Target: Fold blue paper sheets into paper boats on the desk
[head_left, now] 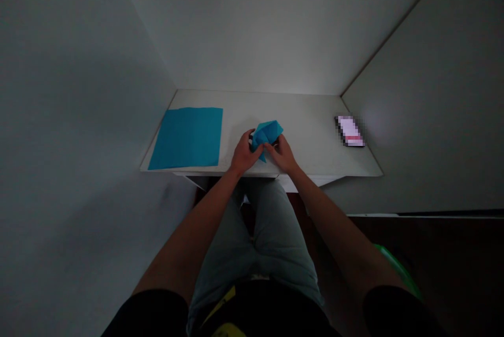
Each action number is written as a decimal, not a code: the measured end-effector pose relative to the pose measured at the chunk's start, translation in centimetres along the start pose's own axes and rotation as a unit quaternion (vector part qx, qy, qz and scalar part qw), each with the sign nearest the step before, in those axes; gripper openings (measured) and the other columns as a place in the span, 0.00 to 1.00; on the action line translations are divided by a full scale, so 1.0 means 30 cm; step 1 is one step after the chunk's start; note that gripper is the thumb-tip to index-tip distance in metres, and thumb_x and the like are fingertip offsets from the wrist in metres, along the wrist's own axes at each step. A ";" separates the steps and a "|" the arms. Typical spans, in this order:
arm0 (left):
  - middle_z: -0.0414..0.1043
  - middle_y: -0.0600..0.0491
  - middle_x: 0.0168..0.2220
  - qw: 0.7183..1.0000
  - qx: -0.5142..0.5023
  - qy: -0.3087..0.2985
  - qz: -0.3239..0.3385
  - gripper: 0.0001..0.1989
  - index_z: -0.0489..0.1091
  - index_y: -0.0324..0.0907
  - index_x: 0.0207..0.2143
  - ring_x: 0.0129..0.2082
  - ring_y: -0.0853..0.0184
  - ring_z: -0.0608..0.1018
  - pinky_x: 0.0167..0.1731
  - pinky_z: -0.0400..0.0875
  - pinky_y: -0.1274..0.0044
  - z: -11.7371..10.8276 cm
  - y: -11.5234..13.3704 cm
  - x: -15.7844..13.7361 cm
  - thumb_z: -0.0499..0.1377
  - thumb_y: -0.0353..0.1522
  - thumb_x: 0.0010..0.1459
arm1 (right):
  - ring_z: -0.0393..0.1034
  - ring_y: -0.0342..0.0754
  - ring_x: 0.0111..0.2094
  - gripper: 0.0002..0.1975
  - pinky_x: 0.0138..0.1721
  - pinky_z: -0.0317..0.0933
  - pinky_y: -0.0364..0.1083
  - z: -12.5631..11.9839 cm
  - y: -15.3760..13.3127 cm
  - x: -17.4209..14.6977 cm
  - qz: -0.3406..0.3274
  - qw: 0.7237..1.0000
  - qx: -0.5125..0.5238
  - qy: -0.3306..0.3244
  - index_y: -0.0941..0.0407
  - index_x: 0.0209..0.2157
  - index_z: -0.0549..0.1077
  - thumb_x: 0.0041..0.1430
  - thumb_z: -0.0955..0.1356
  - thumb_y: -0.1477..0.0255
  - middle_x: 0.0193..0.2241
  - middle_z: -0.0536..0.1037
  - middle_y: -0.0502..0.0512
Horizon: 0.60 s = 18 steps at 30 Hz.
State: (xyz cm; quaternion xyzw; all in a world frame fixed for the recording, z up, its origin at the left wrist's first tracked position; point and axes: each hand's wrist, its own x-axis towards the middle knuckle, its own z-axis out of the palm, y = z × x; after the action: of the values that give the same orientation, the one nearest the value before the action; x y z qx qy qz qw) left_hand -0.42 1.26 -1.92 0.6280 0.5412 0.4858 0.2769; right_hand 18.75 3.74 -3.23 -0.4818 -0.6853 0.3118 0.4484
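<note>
Between my hands, above the front part of the table, is a folded blue sheet (269,131), gathered into a pointed shape. It looks like paper. My left hand (246,153) grips its left side, the thumb pressed on the near folds. On the opposite side my right hand (284,154) holds it too, with the thumb close to the left one. Small black and white patches show beside the fingers, and I cannot make out what they belong to. A flat blue sheet (187,137) of the same colour lies to the left of my hands.
The white table (311,132) is narrow, with walls at its back and both sides. A phone (350,131) with a lit, blurred screen lies at the right end. My legs are against the front edge. A green curved object (398,269) is low at the right.
</note>
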 end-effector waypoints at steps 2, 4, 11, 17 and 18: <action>0.76 0.42 0.59 1.000 0.004 0.006 0.001 0.31 0.66 0.43 0.68 0.43 0.62 0.80 0.45 0.77 0.69 -0.001 -0.004 0.000 0.69 0.39 0.66 | 0.76 0.57 0.41 0.29 0.46 0.70 0.55 -0.003 0.017 0.004 0.005 0.998 -0.052 -0.018 0.52 0.45 0.76 0.68 0.68 0.40 0.41 0.83 0.60; 0.75 0.43 0.57 1.000 0.007 0.015 0.011 0.30 0.67 0.43 0.67 0.41 0.63 0.79 0.46 0.77 0.69 -0.002 -0.010 0.002 0.68 0.37 0.66 | 0.76 0.58 0.37 0.26 0.45 0.68 0.55 -0.009 0.031 0.014 0.008 0.993 -0.108 -0.042 0.52 0.36 0.76 0.69 0.66 0.42 0.33 0.81 0.59; 0.74 0.45 0.54 0.999 -0.013 0.048 0.008 0.21 0.69 0.44 0.61 0.39 0.65 0.78 0.44 0.78 0.70 0.000 -0.026 0.013 0.66 0.30 0.67 | 0.78 0.59 0.39 0.25 0.45 0.69 0.54 -0.032 0.040 0.014 0.049 0.997 -0.039 -0.052 0.51 0.31 0.78 0.67 0.67 0.45 0.31 0.84 0.57; 0.78 0.46 0.51 0.997 -0.023 0.070 -0.010 0.10 0.74 0.43 0.52 0.39 0.65 0.81 0.44 0.79 0.71 0.000 -0.028 0.021 0.64 0.28 0.69 | 0.75 0.55 0.34 0.21 0.42 0.70 0.53 -0.058 0.070 0.010 0.133 0.989 0.062 0.027 0.51 0.25 0.73 0.62 0.67 0.50 0.26 0.79 0.54; 0.79 0.47 0.49 0.998 -0.022 0.062 -0.013 0.08 0.75 0.43 0.49 0.40 0.64 0.82 0.44 0.79 0.71 -0.001 -0.027 0.022 0.64 0.28 0.68 | 0.75 0.55 0.34 0.21 0.41 0.71 0.52 -0.062 0.079 0.013 0.135 0.988 0.068 0.039 0.51 0.26 0.72 0.63 0.65 0.50 0.26 0.79 0.54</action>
State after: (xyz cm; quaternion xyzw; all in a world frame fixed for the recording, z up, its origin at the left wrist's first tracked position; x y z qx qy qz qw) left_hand -0.81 2.09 -2.41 0.5835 0.5545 0.5321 0.2624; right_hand 21.28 4.91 -4.39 -0.5503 -0.5732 0.3959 0.4603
